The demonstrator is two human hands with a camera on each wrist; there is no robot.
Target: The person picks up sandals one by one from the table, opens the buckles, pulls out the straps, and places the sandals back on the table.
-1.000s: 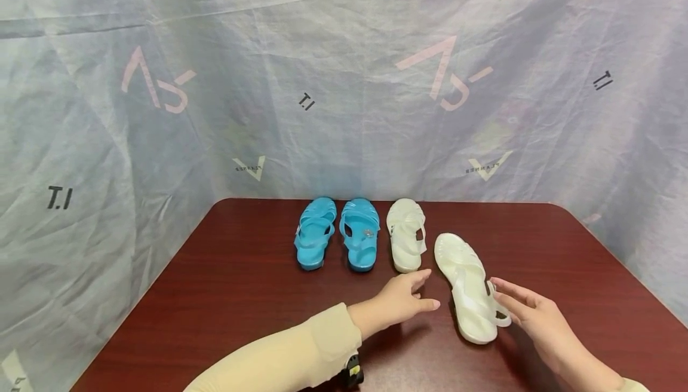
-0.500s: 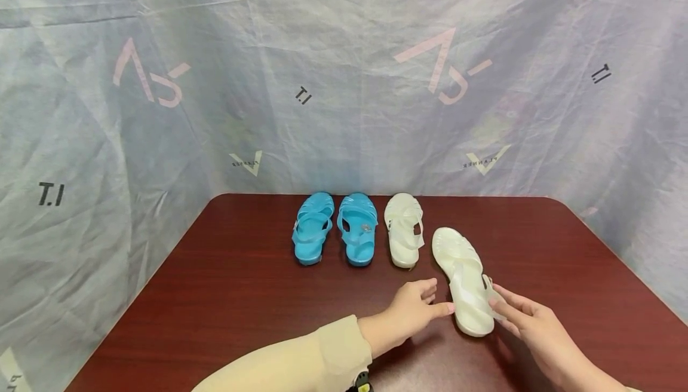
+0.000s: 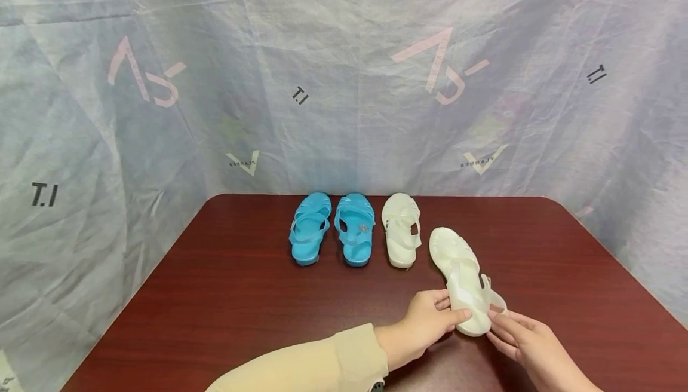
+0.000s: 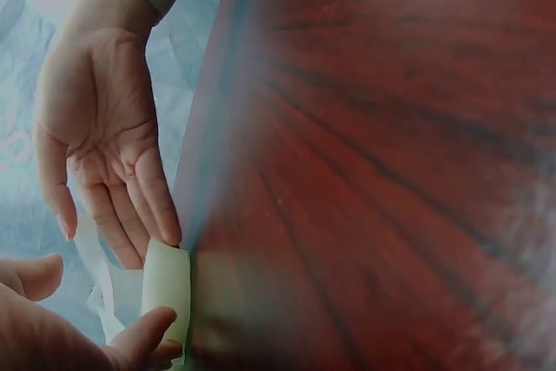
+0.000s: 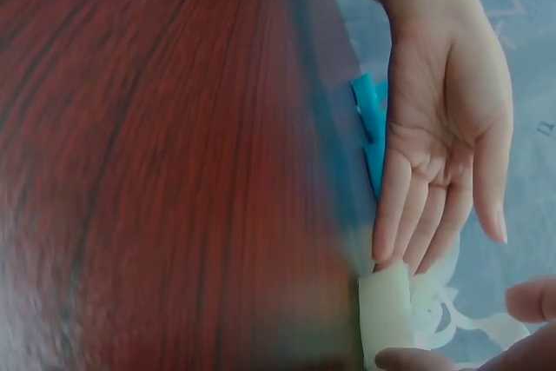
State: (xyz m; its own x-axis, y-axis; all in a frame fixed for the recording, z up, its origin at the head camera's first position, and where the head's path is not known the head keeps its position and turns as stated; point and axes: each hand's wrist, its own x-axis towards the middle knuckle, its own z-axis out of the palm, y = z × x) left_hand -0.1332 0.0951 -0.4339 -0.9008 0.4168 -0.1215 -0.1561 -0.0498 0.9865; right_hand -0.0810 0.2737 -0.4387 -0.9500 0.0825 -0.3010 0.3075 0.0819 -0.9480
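Observation:
A white strappy sandal (image 3: 463, 281) lies on the dark red table, its toe turned away and to the left. My left hand (image 3: 421, 323) is at the left side of its heel, with the thumb extended above the sole. On the other side, my right hand (image 3: 529, 341) has its fingertips beside the heel and the loose ankle strap. In the left wrist view, the right hand (image 4: 104, 119) has nearly straight fingers reaching the heel (image 4: 165, 280). The right wrist view shows the left hand (image 5: 443, 128) likewise, its thumb raised off the heel (image 5: 387, 310).
A second white sandal (image 3: 400, 233) stands beyond my left hand. Left of it are two blue sandals (image 3: 355, 230), side by side near the back edge of the table (image 3: 258, 314). A printed grey cloth (image 3: 344, 81) hangs behind and at the sides.
My left hand has moved right and come up to the white sandal's heel. My right hand has shifted slightly toward the heel's end. The sandals look nearly unmoved.

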